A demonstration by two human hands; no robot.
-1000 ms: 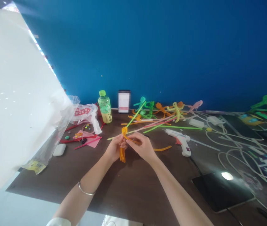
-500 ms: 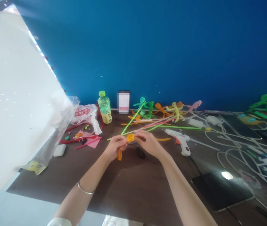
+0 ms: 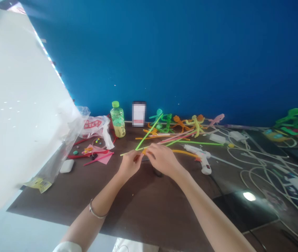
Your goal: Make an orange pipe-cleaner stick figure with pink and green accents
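Since the earlier frame, the orange tail under the left hand [image 3: 130,162] has gone from view, and an orange fuzzy stem [image 3: 184,152] reaches farther right. At left, that hand's fingertips curl together; whether they clamp anything, I cannot tell. Just right of that grip, the right hand [image 3: 163,157] pinches orange fuzz. Beyond the right grip, the stem, seemingly the same piece, lies long axis crosswise, its free end pointing right and bending slightly nearer, over the glue gun [image 3: 204,159]. It looks light, soft and bendable, unlikely to slip, best held by fingertips close to the bunched end.
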